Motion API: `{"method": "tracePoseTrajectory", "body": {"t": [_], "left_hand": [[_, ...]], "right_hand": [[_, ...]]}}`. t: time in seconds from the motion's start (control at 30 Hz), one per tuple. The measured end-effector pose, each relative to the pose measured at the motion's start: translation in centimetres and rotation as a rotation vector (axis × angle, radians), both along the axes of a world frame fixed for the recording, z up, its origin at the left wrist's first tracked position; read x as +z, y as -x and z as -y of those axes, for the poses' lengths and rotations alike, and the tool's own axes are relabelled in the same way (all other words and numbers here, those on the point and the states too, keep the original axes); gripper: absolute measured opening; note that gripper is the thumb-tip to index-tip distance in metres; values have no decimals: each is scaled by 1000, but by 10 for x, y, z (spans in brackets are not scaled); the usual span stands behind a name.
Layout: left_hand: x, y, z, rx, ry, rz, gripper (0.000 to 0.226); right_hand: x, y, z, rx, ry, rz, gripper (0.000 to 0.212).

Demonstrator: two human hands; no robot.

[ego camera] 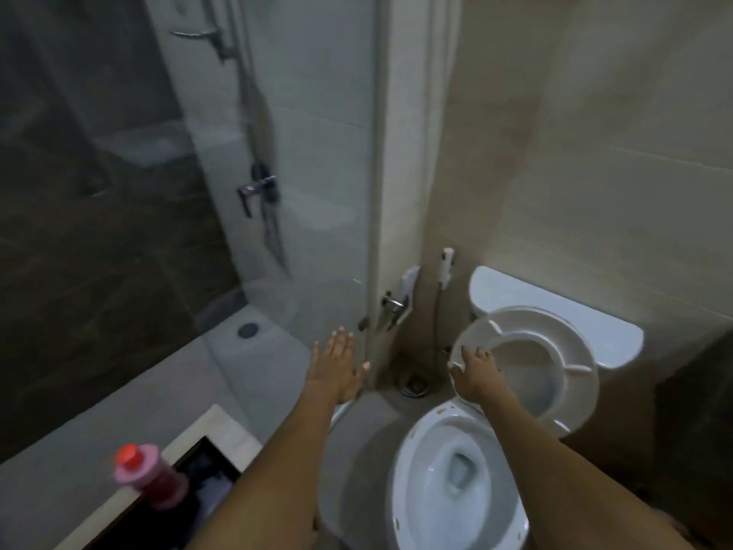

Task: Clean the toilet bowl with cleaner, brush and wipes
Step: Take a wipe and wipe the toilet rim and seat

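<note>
White ceramic toilet bowl (456, 482): right hand (474, 375) grips the raised white plastic seat ring (571, 351) above it; tilt it fully back, left hand (337, 367) spread, empty

We see the toilet bowl (456, 482) front right with its seat (555, 351) raised against the tank (555, 307) behind, glass shower partition (317, 192) left, bottle (148, 474) on counter (222, 434) lower left.
</note>
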State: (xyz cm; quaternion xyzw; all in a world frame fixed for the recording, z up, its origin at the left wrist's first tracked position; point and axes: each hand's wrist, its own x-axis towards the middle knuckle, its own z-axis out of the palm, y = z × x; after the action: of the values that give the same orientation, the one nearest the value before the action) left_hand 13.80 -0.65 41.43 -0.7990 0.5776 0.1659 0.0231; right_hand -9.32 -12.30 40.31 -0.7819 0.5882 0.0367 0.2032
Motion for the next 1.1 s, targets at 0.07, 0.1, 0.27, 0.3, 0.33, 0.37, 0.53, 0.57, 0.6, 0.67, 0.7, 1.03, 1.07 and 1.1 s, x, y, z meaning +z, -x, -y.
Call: {"method": "tracePoseTrajectory", "body": {"t": [0.07, 0.1, 0.27, 0.3, 0.33, 0.37, 0.53, 0.57, 0.6, 0.67, 0.7, 1.03, 1.07, 1.1], "left_hand": [[-3, -22, -31, 56, -7, -16, 69], [-5, -31, -48, 86, -14, -18, 69], [-20, -74, -134, 225, -41, -11, 68], [-22, -81, -151, 249, -45, -4, 68], [-24, -89, -168, 277, -46, -1, 68], [-26, -96, -185, 307, -46, 3, 67], [-31, -128, -260, 453, -40, 45, 67], [-33, -133, -274, 491, -34, 48, 67], [-36, -138, -288, 527, -31, 47, 68], [-42, -144, -315, 596, -43, 29, 68], [-46, -146, -328, 630, -51, 15, 67], [-114, -141, -422, 953, -166, -89, 67], [-122, -139, -428, 969, -182, -101, 68], [-130, -137, -433, 980, -202, -114, 68]], "right_hand": [[2, -33, -12, 57, -22, -30, 64], [2, -49, -20, 89, -30, -38, 64], [2, -119, -76, 238, -21, -51, 62], [2, -131, -89, 267, -32, -61, 62], [-1, -144, -101, 296, -36, -61, 64], [-4, -156, -113, 332, -36, -76, 69], [-13, -213, -173, 478, -51, -100, 63], [-13, -224, -185, 513, -44, -109, 62], [-18, -235, -195, 553, -42, -119, 62], [-23, -256, -215, 625, -58, -125, 62], [-27, -265, -225, 662, -68, -137, 62], [-98, -324, -304, 1030, -81, -194, 61], [-109, -326, -310, 1064, -85, -209, 61], [-118, -328, -316, 1095, -95, -229, 62]]}}
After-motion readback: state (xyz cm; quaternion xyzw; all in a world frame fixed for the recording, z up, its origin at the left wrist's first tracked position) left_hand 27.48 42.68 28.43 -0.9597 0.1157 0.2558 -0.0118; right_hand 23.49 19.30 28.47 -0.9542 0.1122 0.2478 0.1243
